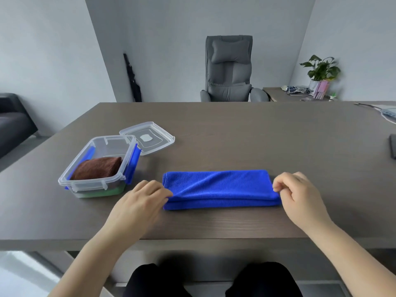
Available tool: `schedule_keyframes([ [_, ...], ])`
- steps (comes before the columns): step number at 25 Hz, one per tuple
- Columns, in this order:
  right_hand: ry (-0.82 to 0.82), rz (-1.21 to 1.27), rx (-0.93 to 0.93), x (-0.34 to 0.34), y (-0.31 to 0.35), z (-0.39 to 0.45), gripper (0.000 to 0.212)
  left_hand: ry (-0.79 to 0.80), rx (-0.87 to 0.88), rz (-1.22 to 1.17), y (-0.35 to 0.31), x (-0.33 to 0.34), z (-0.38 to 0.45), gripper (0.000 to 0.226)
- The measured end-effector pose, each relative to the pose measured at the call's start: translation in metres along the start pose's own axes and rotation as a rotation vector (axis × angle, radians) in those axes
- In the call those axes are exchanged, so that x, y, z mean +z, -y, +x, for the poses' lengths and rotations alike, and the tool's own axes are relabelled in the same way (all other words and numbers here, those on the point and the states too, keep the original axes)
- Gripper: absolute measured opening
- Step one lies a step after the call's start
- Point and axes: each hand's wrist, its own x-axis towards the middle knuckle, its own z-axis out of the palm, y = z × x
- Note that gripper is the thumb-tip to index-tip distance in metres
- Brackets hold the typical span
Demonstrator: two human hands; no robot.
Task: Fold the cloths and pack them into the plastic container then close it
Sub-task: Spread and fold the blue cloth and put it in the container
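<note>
A blue cloth (220,189) lies folded into a long strip on the brown table (257,136), near the front edge. My left hand (139,202) pinches its left end and my right hand (300,196) pinches its right end. To the left stands a clear plastic container (100,183) with blue clips, open. Inside it a folded brown cloth (96,168) lies on top of something green (107,192) at the bottom. The clear lid (150,137) lies flat on the table just behind the container.
A grey armchair (230,69) stands beyond the table's far edge. A dark flat object (392,146) and a cable (383,112) lie at the table's right edge. A sofa (12,121) is at far left, a potted plant (321,69) on a side desk at back right.
</note>
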Motion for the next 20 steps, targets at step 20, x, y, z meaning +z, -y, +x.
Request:
schedule_keyframes([
  [20,0.699,-0.323,0.088,0.037,-0.014,0.033,0.088,0.435,-0.325,-0.04,-0.01,0.043,0.037,0.078],
])
